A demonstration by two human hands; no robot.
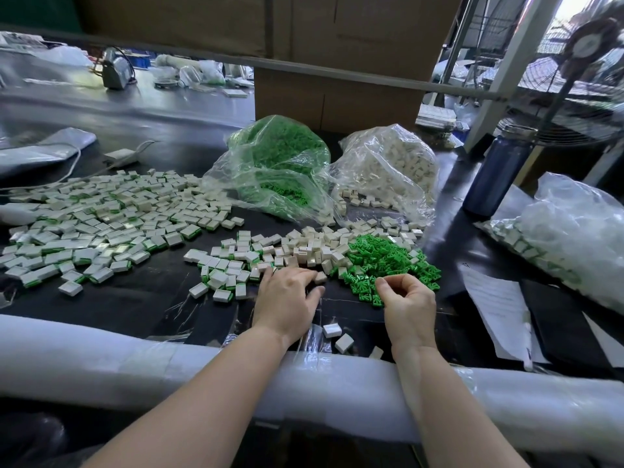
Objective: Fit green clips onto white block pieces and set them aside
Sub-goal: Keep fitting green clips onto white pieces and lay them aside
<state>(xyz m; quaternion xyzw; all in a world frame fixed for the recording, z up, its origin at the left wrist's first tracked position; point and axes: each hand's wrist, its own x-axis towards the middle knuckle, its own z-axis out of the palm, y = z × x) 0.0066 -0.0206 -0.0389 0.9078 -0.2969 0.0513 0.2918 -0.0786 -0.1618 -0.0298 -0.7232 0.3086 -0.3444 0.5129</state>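
Loose white blocks (310,248) lie heaped mid-table beside a pile of green clips (388,261). My left hand (287,298) lies flat at the near edge of the blocks, fingers spread, one fingertip touching a white block (320,276). At the near edge of the clip pile my right hand (408,302) has its fingers curled; whether they pinch a clip is hidden. Fitted pieces, white with green edges, spread in a wide heap (101,217) to the left and a smaller group (229,268) by my left hand. Behind stand an open bag of green clips (280,163) and a bag of white blocks (388,167).
A foam-wrapped rail (135,359) runs along the table's front edge, with two stray blocks (337,336) just behind it. To the right are a blue bottle (496,173), papers (496,315) and another plastic bag (567,238). Cardboard boxes (337,96) stand behind; a white adapter (121,156) lies back left.
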